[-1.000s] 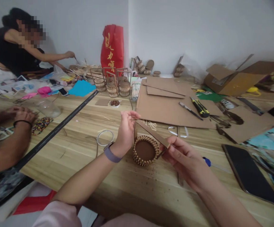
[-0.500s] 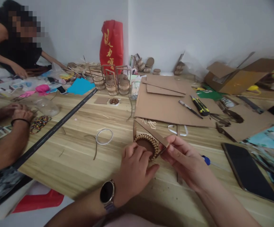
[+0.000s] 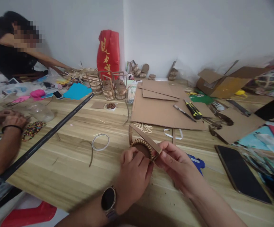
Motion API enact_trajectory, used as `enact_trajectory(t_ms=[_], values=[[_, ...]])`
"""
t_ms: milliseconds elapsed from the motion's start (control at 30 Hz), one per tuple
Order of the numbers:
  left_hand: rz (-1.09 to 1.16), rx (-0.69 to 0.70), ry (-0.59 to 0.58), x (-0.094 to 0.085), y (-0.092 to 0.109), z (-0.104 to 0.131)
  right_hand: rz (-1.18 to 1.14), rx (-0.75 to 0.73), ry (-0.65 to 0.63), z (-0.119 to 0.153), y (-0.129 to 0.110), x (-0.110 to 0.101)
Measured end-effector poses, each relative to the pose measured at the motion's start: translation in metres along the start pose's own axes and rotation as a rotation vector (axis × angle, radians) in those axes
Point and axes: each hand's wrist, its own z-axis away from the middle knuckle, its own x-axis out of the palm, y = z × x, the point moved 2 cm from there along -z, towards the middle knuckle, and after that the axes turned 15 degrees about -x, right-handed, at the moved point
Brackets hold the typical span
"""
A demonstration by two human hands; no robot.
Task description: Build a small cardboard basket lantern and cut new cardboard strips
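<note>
Currently, near the tabletop (image 3: 73, 176)'s front edge, the left hand (image 3: 135, 171) is gripping the round brown stick-rimmed basket (image 3: 142, 147), while the right hand (image 3: 178, 167) is pinching the folded brown cardboard strip (image 3: 146, 138), slanting far-left beyond.

The left hand (image 3: 135, 173) covers the near side of the round basket (image 3: 140, 141), probably gripping its rim. Right of the basket, the right hand (image 3: 176, 162) pinches 1 folded cardboard strip (image 3: 146, 137). Beyond the basket lie pale sticks (image 3: 145, 127) and 1 large cardboard sheet (image 3: 156, 110); left of it, 1 white ring (image 3: 92, 143).
</note>
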Motion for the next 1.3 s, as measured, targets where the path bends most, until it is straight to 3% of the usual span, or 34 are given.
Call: enact_trajectory(t_ms=[167,233,300,400,500,867,1067,1300], values=[[-0.017,0.023,0.051,0.000,-0.004,-0.001,0.193,-0.085,0.057,0.001,-0.003,-0.016],[-0.012,0.033,0.069,0.000,-0.007,-0.002,0.443,-0.116,0.050,0.003,-0.003,-0.031],[-0.001,0.038,0.075,0.000,-0.010,-0.003,0.839,-0.133,-0.002,0.007,-0.001,-0.047],[0.010,0.038,0.074,0.001,-0.014,-0.004,1.518,0.051,-0.121,0.016,0.008,-0.066],[0.024,0.035,0.074,0.002,-0.017,-0.004,1.805,0.313,-0.155,0.025,0.018,-0.074],[0.103,0.066,0.116,0.007,-0.021,-0.004,1.734,0.421,-0.180,0.030,0.026,-0.056],[0.121,0.074,0.105,0.006,-0.021,-0.004,1.615,0.334,-0.208,0.043,0.025,-0.057],[0.129,0.087,0.115,0.007,-0.021,-0.004,0.649,0.475,-0.051,0.083,0.028,-0.082]])
